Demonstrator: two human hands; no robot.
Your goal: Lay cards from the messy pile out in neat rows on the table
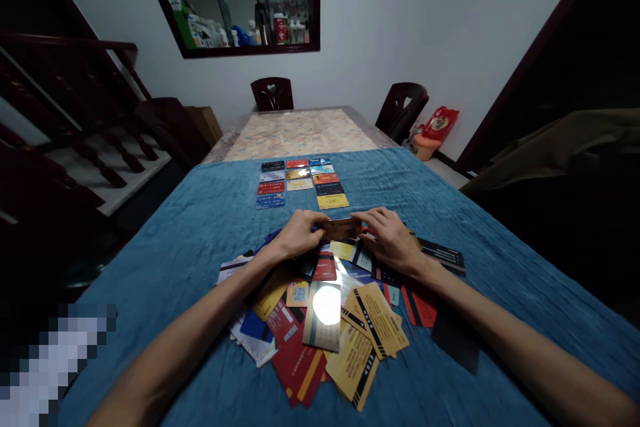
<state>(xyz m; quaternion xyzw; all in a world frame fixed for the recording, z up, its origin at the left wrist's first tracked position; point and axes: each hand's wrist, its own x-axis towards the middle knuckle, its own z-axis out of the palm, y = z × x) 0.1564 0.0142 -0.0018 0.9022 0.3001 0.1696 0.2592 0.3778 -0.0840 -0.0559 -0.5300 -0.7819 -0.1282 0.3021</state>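
Note:
Between my two hands a brownish-gold card (341, 229) is held up on its long edge, tilted toward me. My left hand (303, 233) pinches its left end, and my right hand (390, 239) grips the right end with fingers closed. Beneath both hands spreads a loose pile of cards: yellow cards (353, 363) with black stripes, red cards (299, 363), a shiny beige card (323, 317) reflecting light, and black cards (443, 255) on the right. Farther off, several cards lie in three columns, with a yellow card (333, 201) nearest in the right column and a blue card (271, 201) nearest in the left.
A blue cloth (200, 227) covers the near part of the table; its far part shows a patterned top (305, 130). Dark chairs (273, 93) stand around it. On the right floor are an orange bucket (426, 145) and a red bag (440, 123). Wooden railings rise at left.

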